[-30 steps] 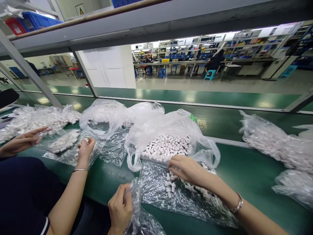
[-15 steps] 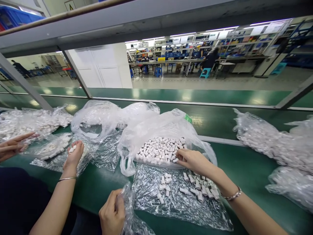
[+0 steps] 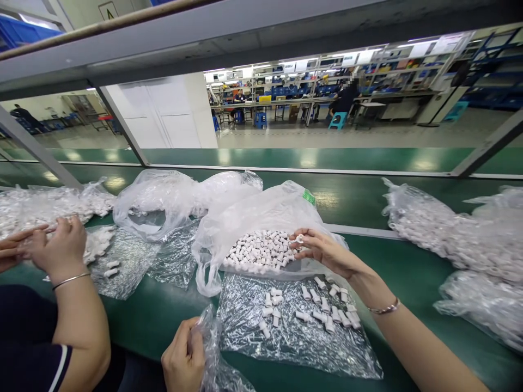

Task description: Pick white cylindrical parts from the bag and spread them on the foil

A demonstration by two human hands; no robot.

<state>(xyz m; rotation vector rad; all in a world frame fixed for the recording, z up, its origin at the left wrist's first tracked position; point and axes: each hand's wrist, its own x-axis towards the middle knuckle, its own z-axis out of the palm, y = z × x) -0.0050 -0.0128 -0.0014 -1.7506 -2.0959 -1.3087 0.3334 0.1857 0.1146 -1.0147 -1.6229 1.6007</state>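
While the left hand (image 3: 182, 359) was down at the near edge of the green worktop (image 3: 412, 296), it had its fingers clenched around the crumpled top of a small clear bag (image 3: 223, 367) that hung off the edge. Just past that, a flat sheet of clear plastic (image 3: 294, 337) lay spread out with a scatter of little white caps (image 3: 327, 313) on it, some in a loose row on the right side, a few more toward the middle. The right hand (image 3: 327, 253) was reaching over the sheet to the mouth of a big open bag (image 3: 261, 228) and was pinching one white cap (image 3: 299, 238) between thumb and fingertips, right at the edge of the pile of white pieces (image 3: 259, 251) inside that bag. Off to the left, a co-worker's hands (image 3: 49, 247) were close together over their own plastic sheet (image 3: 126, 261), near a heap of the same parts. Further back sat another floppy bag (image 3: 163, 201), and on the right a couple of full bags (image 3: 449, 228) were lying well apart from the hands. Way beyond the belt you could see shelves and people at benches.
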